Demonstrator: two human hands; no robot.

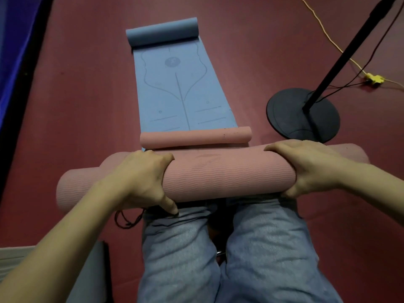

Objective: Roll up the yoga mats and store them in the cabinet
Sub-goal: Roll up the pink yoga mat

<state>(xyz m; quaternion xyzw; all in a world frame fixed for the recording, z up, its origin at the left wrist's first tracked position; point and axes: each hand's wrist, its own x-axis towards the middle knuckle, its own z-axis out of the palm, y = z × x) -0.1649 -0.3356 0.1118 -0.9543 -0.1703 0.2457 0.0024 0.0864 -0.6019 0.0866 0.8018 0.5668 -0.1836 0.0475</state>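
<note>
- While both hands, left hand (140, 180) and right hand (306, 169), grip curled round the pink mat roll (218, 178), knees lie beneath.
- Just beyond the grip: a smaller pink roll (194, 137), blue mat (181, 92).
- Right of it: black stand base (290, 119).

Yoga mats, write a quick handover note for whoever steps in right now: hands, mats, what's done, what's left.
Left hand and right hand: both grip the big pink roll, held across the knees.
Small pink roll: lies on the near end of the blue mat.
Blue mat: on the floor, mostly flat, only its far end rolled.
Done: big pink roll.
Left: roll the blue mat, store all; no cabinet in view.
</note>
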